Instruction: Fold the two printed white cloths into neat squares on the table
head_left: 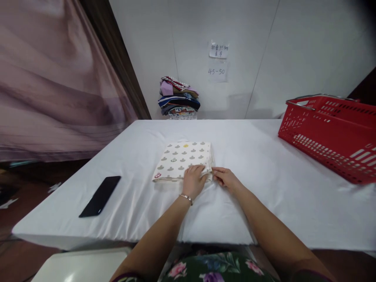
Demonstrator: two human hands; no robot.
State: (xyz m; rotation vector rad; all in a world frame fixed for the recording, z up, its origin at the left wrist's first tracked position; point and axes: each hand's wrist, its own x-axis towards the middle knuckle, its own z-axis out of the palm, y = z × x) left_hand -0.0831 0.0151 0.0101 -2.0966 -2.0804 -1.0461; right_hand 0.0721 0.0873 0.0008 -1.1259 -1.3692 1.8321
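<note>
A folded cream cloth (182, 158) printed with small grey shapes lies on the white table (264, 188). My left hand (194, 180), a thin bracelet on its wrist, rests curled on the cloth's near right corner. My right hand (225, 177) pinches that same corner from the right, fingertips touching the fabric edge. Both hands meet at the corner.
A black phone (100, 196) lies at the table's left. A red plastic basket (331, 133) stands tilted at the right. A stack of folded clothes (178, 97) sits at the far edge by the wall. A pale tray (79, 266) is below the table's near edge.
</note>
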